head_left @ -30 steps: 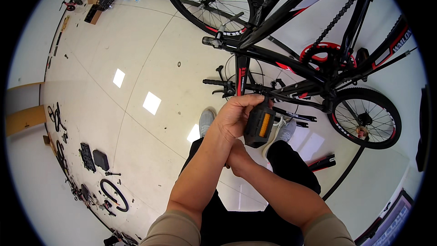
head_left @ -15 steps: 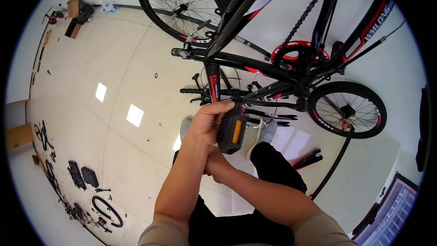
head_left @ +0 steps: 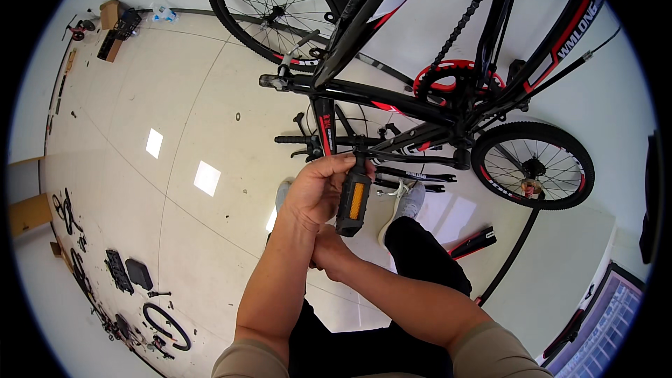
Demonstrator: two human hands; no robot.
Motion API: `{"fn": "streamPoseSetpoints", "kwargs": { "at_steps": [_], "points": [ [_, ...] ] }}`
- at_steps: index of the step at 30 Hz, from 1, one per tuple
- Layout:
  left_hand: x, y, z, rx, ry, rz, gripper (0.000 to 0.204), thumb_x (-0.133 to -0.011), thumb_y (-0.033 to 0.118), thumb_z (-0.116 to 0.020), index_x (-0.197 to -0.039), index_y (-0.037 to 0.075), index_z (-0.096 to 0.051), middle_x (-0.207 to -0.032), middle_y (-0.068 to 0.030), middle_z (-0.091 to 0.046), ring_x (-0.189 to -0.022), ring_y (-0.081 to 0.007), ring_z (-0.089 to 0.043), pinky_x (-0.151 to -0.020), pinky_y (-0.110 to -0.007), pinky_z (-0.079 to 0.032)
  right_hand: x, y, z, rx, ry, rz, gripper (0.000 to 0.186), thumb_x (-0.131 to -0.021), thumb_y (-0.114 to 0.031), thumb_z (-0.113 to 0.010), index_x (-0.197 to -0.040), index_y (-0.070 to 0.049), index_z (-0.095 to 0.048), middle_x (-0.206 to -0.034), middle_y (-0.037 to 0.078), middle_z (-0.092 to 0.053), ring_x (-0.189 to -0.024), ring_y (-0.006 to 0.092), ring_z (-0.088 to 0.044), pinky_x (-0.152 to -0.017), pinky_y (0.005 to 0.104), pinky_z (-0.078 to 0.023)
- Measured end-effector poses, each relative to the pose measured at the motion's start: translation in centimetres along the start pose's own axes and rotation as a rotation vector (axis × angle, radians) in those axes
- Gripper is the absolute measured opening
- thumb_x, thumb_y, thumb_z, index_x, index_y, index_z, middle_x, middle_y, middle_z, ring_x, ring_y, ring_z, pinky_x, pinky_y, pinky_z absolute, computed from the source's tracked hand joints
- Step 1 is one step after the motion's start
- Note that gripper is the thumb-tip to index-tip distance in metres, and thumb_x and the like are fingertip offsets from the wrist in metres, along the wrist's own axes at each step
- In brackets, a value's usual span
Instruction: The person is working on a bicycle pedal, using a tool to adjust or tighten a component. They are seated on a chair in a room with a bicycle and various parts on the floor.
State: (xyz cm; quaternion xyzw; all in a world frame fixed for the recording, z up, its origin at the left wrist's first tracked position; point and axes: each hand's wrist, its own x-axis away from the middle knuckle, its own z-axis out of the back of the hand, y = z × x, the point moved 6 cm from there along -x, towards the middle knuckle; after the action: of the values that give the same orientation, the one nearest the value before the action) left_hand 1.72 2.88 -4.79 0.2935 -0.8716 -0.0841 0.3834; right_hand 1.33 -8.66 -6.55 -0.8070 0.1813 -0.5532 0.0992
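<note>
My left hand (head_left: 318, 192) is closed on a black bicycle pedal (head_left: 350, 217) with an amber reflector (head_left: 357, 201), held upright over my lower body, its upper end by the thumb. My right hand (head_left: 332, 257) is just below, partly behind the left wrist, its fingers curled; what they hold, if anything, is hidden. Beyond my hands lies a black-and-red bicycle frame (head_left: 385, 91) with chain and red chainring (head_left: 458, 70), over handlebars (head_left: 294, 139) and fork parts (head_left: 427, 178).
Wheels stand against the walls at the top (head_left: 276, 10) and right (head_left: 532, 166). Loose tyres (head_left: 168, 329), black cases (head_left: 138, 273) and small parts lie at left. Cardboard boxes (head_left: 110, 14) sit at the far upper left. A black-and-red part (head_left: 472, 243) lies beside my right leg.
My view has shifted, so bicycle and hands appear further left than a second ago. The pedal has turned a little and shows narrower in my left hand. My right hand stays below it.
</note>
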Motion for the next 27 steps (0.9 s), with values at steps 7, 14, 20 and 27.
{"fn": "streamPoseSetpoints", "kwargs": {
  "at_steps": [7, 14, 20, 27],
  "points": [
    [0.4, 0.0, -1.2, 0.092, -0.121, 0.055, 0.039, -0.090, 0.027, -0.058, -0.103, -0.008, -0.067, -0.095, -0.0223, -0.068, -0.083, -0.0283, -0.063, -0.084, -0.041, -0.048, 0.1, -0.2, 0.1, 0.028, 0.005, 0.010, 0.021, -0.087, -0.011, -0.057, -0.068, -0.008, -0.050, -0.056, 0.001, -0.048, -0.046, 0.0117, -0.042, -0.041, 0.0296, -0.028],
    [-0.7, -1.0, 0.7, 0.157, -0.090, 0.034, 0.035, -0.087, 0.027, -0.064, -0.099, -0.005, -0.067, -0.093, -0.0219, -0.068, -0.084, -0.0301, -0.064, -0.085, -0.045, -0.050, -0.4, 0.5, 0.2, 0.019, -0.057, -0.012, 0.017, -0.090, -0.011, -0.056, -0.074, -0.009, -0.051, -0.058, 0.000, -0.048, -0.047, 0.0108, -0.042, -0.042, 0.0286, -0.029],
    [-0.3, -0.7, -0.1, 0.172, -0.034, 0.019, 0.023, -0.082, 0.016, -0.072, -0.098, 0.001, -0.066, -0.092, -0.0209, -0.068, -0.087, -0.0299, -0.066, -0.080, -0.045, -0.055, -0.6, 0.5, 0.2, -0.020, -0.059, -0.024, 0.015, -0.090, -0.013, -0.057, -0.076, -0.010, -0.051, -0.060, -0.002, -0.047, -0.048, 0.0098, -0.042, -0.041, 0.0285, -0.028],
    [-0.4, -0.7, 0.1, 0.010, 0.021, -0.014, 0.016, -0.080, 0.012, -0.075, -0.092, 0.007, -0.065, -0.089, -0.0129, -0.070, -0.074, -0.0168, -0.065, -0.060, -0.027, -0.050, 0.7, -0.9, 0.1, -0.030, -0.030, -0.030, 0.013, -0.087, -0.013, -0.059, -0.078, -0.008, -0.052, -0.061, 0.001, -0.050, -0.047, 0.0107, -0.043, -0.040, 0.0292, -0.028]
  ]
}}
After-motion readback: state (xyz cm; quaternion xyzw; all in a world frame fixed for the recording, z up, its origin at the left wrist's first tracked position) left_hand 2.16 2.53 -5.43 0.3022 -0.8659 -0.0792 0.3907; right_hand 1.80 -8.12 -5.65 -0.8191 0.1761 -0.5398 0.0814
